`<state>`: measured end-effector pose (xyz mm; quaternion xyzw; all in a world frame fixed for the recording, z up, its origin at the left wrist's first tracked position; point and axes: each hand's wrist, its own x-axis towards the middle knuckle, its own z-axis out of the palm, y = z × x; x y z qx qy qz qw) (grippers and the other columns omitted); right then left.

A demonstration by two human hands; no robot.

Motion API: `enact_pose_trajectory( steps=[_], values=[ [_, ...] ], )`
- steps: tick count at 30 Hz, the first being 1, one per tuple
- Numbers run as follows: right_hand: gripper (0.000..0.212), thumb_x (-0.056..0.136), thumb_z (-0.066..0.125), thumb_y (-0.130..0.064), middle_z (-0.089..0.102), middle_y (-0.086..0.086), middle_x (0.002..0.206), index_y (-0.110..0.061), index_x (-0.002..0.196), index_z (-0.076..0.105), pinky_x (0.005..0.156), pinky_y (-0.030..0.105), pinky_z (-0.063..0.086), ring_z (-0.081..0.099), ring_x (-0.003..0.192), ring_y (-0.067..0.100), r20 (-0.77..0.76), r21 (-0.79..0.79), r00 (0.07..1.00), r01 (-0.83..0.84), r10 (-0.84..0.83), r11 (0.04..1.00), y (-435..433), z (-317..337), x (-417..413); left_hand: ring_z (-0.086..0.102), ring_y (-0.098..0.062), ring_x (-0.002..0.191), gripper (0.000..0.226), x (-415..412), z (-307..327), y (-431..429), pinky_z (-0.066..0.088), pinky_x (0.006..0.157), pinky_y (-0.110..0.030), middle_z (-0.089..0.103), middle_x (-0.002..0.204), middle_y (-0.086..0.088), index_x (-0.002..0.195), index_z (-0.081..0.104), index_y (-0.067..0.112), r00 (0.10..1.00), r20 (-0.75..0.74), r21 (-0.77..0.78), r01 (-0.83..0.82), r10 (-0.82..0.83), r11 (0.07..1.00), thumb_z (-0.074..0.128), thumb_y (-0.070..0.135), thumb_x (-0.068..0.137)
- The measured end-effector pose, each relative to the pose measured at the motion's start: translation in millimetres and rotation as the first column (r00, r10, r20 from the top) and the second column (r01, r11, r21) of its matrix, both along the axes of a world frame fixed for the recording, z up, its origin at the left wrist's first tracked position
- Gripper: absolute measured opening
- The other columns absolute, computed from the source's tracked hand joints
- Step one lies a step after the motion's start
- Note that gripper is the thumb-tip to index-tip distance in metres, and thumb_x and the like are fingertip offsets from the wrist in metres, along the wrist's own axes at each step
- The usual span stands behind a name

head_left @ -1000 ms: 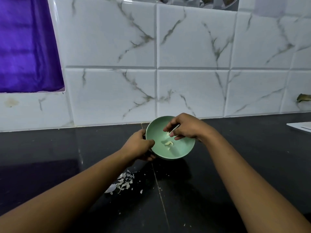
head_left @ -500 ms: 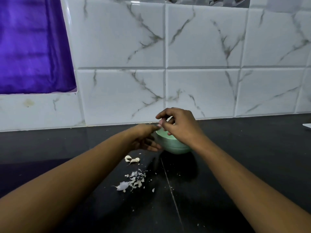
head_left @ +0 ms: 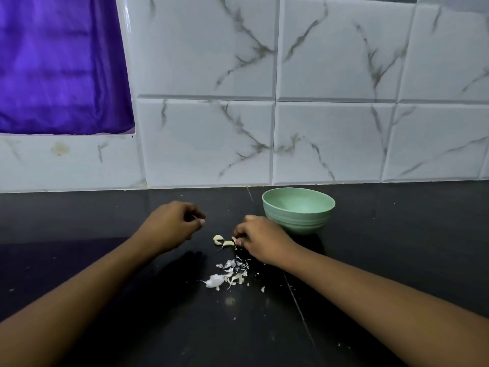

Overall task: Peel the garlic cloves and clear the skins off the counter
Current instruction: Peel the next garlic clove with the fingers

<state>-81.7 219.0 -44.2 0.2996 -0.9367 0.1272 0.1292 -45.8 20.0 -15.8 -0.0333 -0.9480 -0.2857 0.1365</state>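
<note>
R grip on garlic clove — skins nr, bowl behind

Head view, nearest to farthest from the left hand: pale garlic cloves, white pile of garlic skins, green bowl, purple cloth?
From the left hand:
1. Pale garlic cloves, just to its right.
2. White pile of garlic skins, to the right and nearer the camera.
3. Green bowl, farther right and farther back.
4. Purple cloth, high up, far left.
</note>
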Motion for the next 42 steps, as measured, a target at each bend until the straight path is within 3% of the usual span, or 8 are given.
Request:
enact_pose_trajectory(
  steps=[5,9,16,20,25,30,33,42],
  values=[
    [0.027,0.087,0.065,-0.021,0.062,0.003,0.108,-0.020,0.113,0.067,0.082,0.026,0.043,0.059,0.099,0.018,0.043,-0.105,0.999,-0.002,0.007,0.994,4,3,-3,0.063,-0.001,0.061,0.013,4,-1,11,0.044,0.052,-0.013,0.066,0.081,0.016,0.098,0.067,0.032,0.991,0.068,-0.176,0.128,-0.117,0.976,0.068,0.033,0.085],
    [0.022,0.090,0.060,-0.024,0.058,0.000,0.103,-0.026,0.111,0.067,0.080,0.035,0.048,0.058,0.095,0.018,0.051,-0.063,0.997,-0.047,0.050,0.997,0,1,1,0.060,-0.002,0.075,0.014,4,-5,18,0.052,0.076,-0.028,0.062,0.074,0.020,0.093,0.069,0.036,0.992,0.058,-0.251,0.123,-0.111,0.960,0.072,0.034,0.080],
    [0.015,0.083,0.068,-0.013,0.071,-0.001,0.090,-0.018,0.096,0.073,0.066,0.016,0.039,0.053,0.068,0.002,0.077,-0.151,0.997,-0.004,0.015,0.989,12,11,0,0.056,0.008,0.067,0.015,5,-6,15,0.052,0.076,-0.030,0.065,0.075,0.018,0.092,0.070,0.035,0.992,0.036,-0.231,0.124,-0.119,0.965,0.074,0.034,0.078],
    [0.012,0.089,0.059,-0.005,0.059,-0.006,0.066,-0.013,0.094,0.068,0.052,0.018,0.052,0.055,0.054,0.004,0.290,-0.386,0.954,0.046,0.074,0.921,18,16,3,0.056,0.011,0.057,0.016,7,0,10,0.044,0.057,-0.020,0.066,0.074,0.016,0.092,0.067,0.037,0.988,-0.007,-0.146,0.154,-0.157,0.977,0.075,0.032,0.079],
    [0.015,0.086,0.060,0.008,0.063,0.003,0.063,-0.006,0.088,0.055,0.055,0.021,0.057,0.065,0.058,0.009,0.520,-0.766,0.723,0.159,0.455,0.623,22,21,12,0.066,-0.003,0.060,0.013,12,-3,21,0.052,0.050,-0.021,0.072,0.072,0.010,0.093,0.072,0.025,0.969,-0.062,0.135,0.244,-0.238,0.960,0.075,0.021,0.081],
    [0.009,0.087,0.061,0.003,0.064,0.005,0.068,-0.006,0.087,0.060,0.060,0.023,0.058,0.066,0.064,0.011,0.530,-0.777,0.671,0.140,0.519,0.613,21,25,15,0.067,-0.011,0.059,0.004,17,-5,33,0.050,0.049,-0.021,0.072,0.072,-0.012,0.085,0.074,0.013,0.965,-0.050,0.402,0.255,-0.257,0.879,0.070,0.014,0.084],
    [0.009,0.089,0.060,0.001,0.064,0.006,0.070,-0.008,0.089,0.060,0.057,0.024,0.058,0.066,0.064,0.010,0.526,-0.775,0.668,0.122,0.527,0.620,21,24,17,0.066,-0.011,0.055,0.005,19,-7,37,0.052,0.049,-0.022,0.070,0.065,-0.006,0.081,0.072,0.010,0.963,-0.037,0.504,0.249,-0.267,0.827,0.069,0.012,0.084],
    [0.010,0.087,0.062,0.000,0.065,0.004,0.072,-0.008,0.092,0.058,0.054,0.022,0.056,0.066,0.062,0.010,0.495,-0.799,0.676,0.108,0.546,0.592,17,26,23,0.064,-0.014,0.053,0.005,22,-5,40,0.052,0.051,-0.024,0.068,0.061,-0.004,0.079,0.071,0.008,0.971,-0.002,0.556,0.200,-0.240,0.806,0.071,0.011,0.082]
  ],
)
